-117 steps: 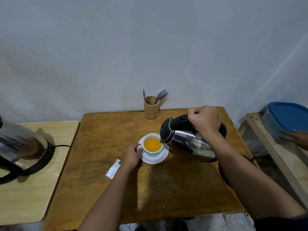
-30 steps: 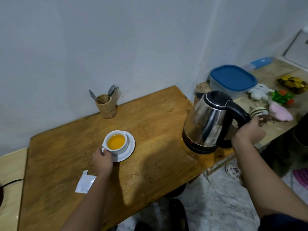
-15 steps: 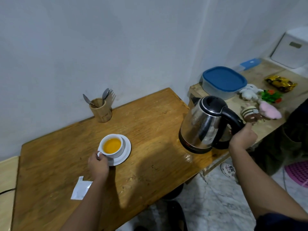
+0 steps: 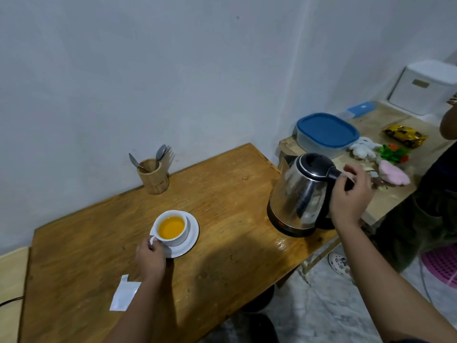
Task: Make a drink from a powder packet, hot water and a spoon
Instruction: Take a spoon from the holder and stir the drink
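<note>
The kettle (image 4: 296, 194), airborne a moment ago, now stands centre-right on the surface (image 4: 222, 194), with the right hand (image 4: 351, 196) loosely round its handle and the left hand (image 4: 150, 258) pinching the filled cup (image 4: 179, 240) by its handle, so pouring looks done.

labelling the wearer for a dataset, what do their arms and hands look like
The left forearm and right forearm are bare: no watch, bracelet or glove. The left hand and right hand show no rings on the visible fingers. A sliver of dark blue sleeve edges the right upper arm.

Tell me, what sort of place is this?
Likely a plain room in a home: an electric kettle and cutlery holder on a wooden table, soft toys on the side table.
</note>
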`<action>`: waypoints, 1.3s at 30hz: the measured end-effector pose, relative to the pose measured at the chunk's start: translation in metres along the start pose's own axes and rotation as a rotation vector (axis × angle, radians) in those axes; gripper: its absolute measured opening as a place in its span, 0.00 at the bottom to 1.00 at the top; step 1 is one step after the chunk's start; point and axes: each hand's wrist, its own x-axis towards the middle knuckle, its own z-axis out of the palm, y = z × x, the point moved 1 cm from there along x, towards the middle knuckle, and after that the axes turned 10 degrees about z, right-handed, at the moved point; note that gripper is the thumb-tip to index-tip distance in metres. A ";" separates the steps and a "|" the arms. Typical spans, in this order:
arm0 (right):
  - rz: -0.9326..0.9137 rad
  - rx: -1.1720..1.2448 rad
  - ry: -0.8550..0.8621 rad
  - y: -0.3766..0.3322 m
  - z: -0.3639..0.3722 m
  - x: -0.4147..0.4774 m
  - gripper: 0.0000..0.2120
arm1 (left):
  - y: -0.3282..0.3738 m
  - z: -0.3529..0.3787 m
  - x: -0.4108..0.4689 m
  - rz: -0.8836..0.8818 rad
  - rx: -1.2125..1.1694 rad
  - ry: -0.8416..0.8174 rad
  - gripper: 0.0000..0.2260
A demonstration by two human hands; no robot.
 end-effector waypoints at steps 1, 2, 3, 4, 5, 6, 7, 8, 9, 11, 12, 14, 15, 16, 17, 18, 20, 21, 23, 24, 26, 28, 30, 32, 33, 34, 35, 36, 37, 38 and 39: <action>-0.056 -0.005 -0.030 -0.011 0.004 -0.001 0.11 | 0.001 0.000 0.000 -0.004 -0.003 -0.001 0.15; -0.093 0.001 -0.066 -0.023 0.008 -0.004 0.10 | 0.002 -0.001 -0.001 -0.001 -0.006 -0.005 0.15; -0.124 0.011 -0.116 -0.034 0.015 -0.009 0.09 | 0.002 -0.002 -0.001 0.005 -0.006 -0.010 0.15; -0.163 0.017 -0.180 -0.046 0.024 -0.014 0.09 | 0.003 -0.004 -0.002 0.013 -0.007 -0.015 0.15; -0.221 0.019 -0.253 -0.056 0.036 -0.021 0.08 | 0.003 -0.006 -0.001 0.020 -0.005 -0.019 0.15; -0.289 0.021 -0.329 -0.066 0.049 -0.028 0.08 | 0.003 -0.007 0.000 0.031 -0.004 -0.025 0.14; -0.347 0.028 -0.407 -0.075 0.063 -0.035 0.07 | 0.002 -0.009 0.001 0.043 -0.003 -0.035 0.14; -0.379 0.034 -0.486 -0.085 0.079 -0.044 0.07 | -0.001 -0.010 0.003 0.061 -0.002 -0.048 0.13; -0.392 0.043 -0.562 -0.094 0.095 -0.053 0.07 | -0.004 -0.012 0.005 0.079 -0.001 -0.060 0.13; -0.387 0.055 -0.722 -0.112 0.128 -0.073 0.07 | -0.010 -0.014 0.008 0.108 -0.006 -0.079 0.12; -0.368 0.047 -0.814 -0.119 0.146 -0.084 0.07 | -0.013 -0.014 0.009 0.118 -0.003 -0.086 0.11; -0.327 -0.046 -1.038 -0.130 0.184 -0.102 0.07 | -0.016 -0.015 0.012 0.121 0.027 -0.104 0.11; -0.341 -0.127 -1.150 -0.135 0.204 -0.110 0.08 | -0.017 -0.016 0.014 0.124 0.045 -0.117 0.11; -0.369 -0.199 -1.244 -0.139 0.223 -0.118 0.09 | -0.017 -0.016 0.016 0.126 0.057 -0.134 0.11; -0.390 -0.237 -1.309 -0.143 0.240 -0.125 0.09 | -0.017 -0.017 0.017 0.134 0.062 -0.147 0.11; -0.393 -0.247 -1.350 -0.147 0.256 -0.131 0.09 | -0.016 -0.018 0.018 0.136 0.061 -0.158 0.11; -0.400 -0.265 -1.384 -0.156 0.290 -0.140 0.10 | -0.016 -0.018 0.019 0.147 0.054 -0.155 0.10; -0.412 -0.289 -1.391 -0.159 0.306 -0.144 0.11 | -0.017 -0.017 0.020 0.148 0.055 -0.149 0.10; -0.436 -0.338 -1.403 -0.164 0.336 -0.152 0.12 | -0.017 -0.015 0.020 0.126 0.044 -0.133 0.09; -0.447 -0.357 -1.408 -0.165 0.349 -0.157 0.13 | -0.017 -0.014 0.020 0.113 0.026 -0.125 0.09; -0.474 -0.401 -1.430 -0.163 0.373 -0.167 0.13 | -0.018 -0.013 0.019 0.107 0.001 -0.103 0.10; -0.513 -0.454 -1.429 -0.160 0.389 -0.175 0.10 | -0.019 -0.012 0.017 0.101 -0.016 -0.082 0.11; -0.554 -0.520 -1.368 -0.159 0.402 -0.180 0.12 | -0.020 -0.011 0.016 0.085 -0.030 -0.062 0.12; -0.590 -0.596 -1.293 -0.160 0.413 -0.185 0.11 | -0.020 -0.009 0.017 0.084 -0.040 -0.043 0.13; -0.597 -0.638 -1.272 -0.160 0.418 -0.187 0.10 | -0.020 -0.009 0.018 0.089 -0.045 -0.036 0.14; -0.598 -0.675 -1.261 -0.161 0.423 -0.188 0.08 | -0.020 -0.008 0.018 0.089 -0.053 -0.027 0.15; -0.597 -0.699 -1.256 -0.161 0.427 -0.189 0.08 | -0.021 -0.007 0.019 0.084 -0.060 -0.017 0.15; -0.593 -0.707 -1.250 -0.161 0.430 -0.189 0.08 | -0.022 -0.007 0.019 0.076 -0.066 -0.008 0.13; -0.589 -0.704 -1.241 -0.161 0.433 -0.189 0.08 | -0.022 -0.006 0.019 0.068 -0.070 -0.005 0.12; -0.590 -0.694 -1.228 -0.161 0.435 -0.188 0.09 | -0.022 -0.005 0.020 0.062 -0.071 -0.007 0.11; -0.596 -0.683 -1.215 -0.160 0.435 -0.187 0.09 | -0.022 -0.005 0.020 0.061 -0.071 -0.013 0.10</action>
